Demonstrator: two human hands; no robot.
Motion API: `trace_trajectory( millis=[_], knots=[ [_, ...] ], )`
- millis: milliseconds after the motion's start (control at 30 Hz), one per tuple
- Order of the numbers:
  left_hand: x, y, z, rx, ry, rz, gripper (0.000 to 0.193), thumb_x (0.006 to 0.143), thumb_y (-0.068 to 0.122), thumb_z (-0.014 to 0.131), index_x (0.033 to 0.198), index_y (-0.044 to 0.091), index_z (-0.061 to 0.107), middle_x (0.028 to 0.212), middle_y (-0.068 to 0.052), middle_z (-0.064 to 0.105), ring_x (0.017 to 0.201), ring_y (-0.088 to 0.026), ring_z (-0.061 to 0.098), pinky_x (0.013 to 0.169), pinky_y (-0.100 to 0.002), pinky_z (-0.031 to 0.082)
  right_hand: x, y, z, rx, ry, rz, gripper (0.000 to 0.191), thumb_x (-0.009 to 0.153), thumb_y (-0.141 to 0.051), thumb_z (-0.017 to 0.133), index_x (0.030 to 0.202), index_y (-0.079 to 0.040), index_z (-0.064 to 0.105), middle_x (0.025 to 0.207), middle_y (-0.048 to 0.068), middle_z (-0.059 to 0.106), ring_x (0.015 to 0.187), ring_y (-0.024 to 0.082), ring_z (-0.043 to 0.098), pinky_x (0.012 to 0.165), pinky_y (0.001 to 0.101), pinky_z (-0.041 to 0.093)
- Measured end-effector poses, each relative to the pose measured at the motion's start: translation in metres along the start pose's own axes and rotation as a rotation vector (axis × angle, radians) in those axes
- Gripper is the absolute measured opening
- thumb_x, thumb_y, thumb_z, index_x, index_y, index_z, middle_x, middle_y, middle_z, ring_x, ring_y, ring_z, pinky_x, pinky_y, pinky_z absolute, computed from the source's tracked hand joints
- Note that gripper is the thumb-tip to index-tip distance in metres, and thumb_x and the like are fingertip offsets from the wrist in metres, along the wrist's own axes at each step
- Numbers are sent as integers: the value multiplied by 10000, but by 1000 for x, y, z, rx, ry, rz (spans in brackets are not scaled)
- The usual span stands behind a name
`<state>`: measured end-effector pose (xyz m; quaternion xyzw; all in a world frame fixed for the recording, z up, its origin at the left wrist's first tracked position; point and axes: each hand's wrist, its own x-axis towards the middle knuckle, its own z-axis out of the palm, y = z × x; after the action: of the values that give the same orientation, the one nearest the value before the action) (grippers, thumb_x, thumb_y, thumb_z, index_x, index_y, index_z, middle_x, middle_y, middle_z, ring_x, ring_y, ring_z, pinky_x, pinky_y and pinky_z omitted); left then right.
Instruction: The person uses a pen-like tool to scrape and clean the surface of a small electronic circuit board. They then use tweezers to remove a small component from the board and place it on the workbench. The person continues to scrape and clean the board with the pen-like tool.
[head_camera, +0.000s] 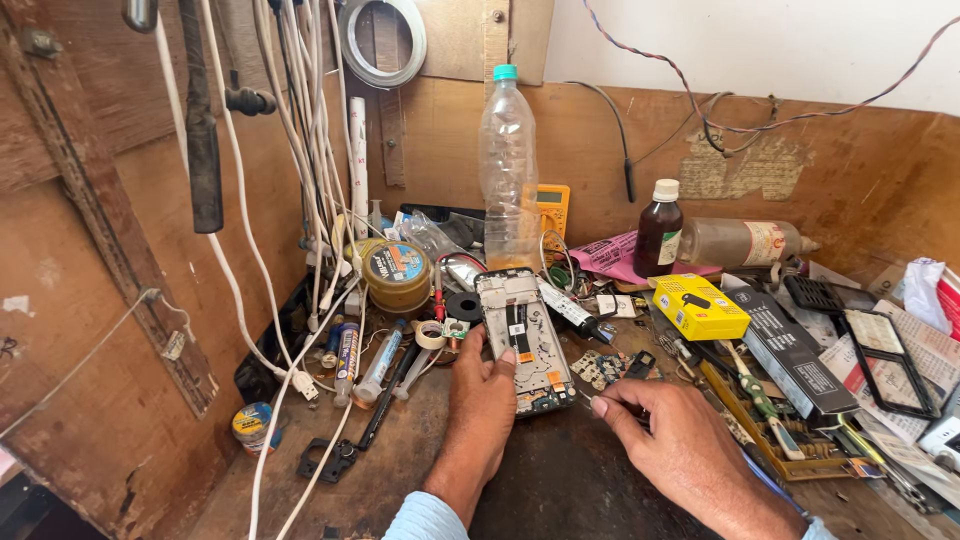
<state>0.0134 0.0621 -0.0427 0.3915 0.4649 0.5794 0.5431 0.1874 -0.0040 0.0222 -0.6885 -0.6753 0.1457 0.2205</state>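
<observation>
Right, down at the near edge both forearms come up onto the dark wooden bench. Right hand sits low, thumb and forefinger pinched tight on something thin and metallic, too small to make out. Left hand is curled along the left edge of the opened phone, thumb pressing on its face, fingers wrapped round the side and steadying it. That phone lies flat, back cover off, silver frame showing, a black ribbon strip down the middle, small orange tabs near the lower end. Just beyond, a black ring and a tape roll. Off to the right, a yellow box. Further back a clear plastic bottle stands upright, a brown bottle beside it.
</observation>
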Motion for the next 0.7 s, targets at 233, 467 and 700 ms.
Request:
trace_trajectory(
  millis=[233, 467, 700],
  knots=[
    [2, -4, 1, 48, 44, 1, 508, 985, 106, 534, 1482, 78, 436, 1075, -149, 750, 945, -192, 715, 818, -335, 558, 1, 6, 15, 66, 75, -66, 286, 871, -373, 751, 1011, -128, 795, 769, 121, 787, 588, 302, 699, 604, 421, 537],
    [9, -9, 1, 24, 39, -15, 473, 980, 87, 534, 1444, 28, 467, 1148, -137, 739, 1014, -191, 717, 854, -322, 553, 2, 15, 21, 91, 77, -70, 281, 872, -357, 760, 1033, -129, 785, 778, 96, 803, 596, 258, 722, 599, 390, 550],
    [9, -10, 1, -10, 39, -60, 523, 981, 92, 519, 1484, 38, 384, 1177, -156, 718, 1032, -198, 713, 871, -336, 566, 0, 15, 24, 101, 59, -94, 245, 872, -335, 755, 1036, -159, 797, 801, 61, 817, 633, 224, 740, 590, 380, 553]
  ],
)
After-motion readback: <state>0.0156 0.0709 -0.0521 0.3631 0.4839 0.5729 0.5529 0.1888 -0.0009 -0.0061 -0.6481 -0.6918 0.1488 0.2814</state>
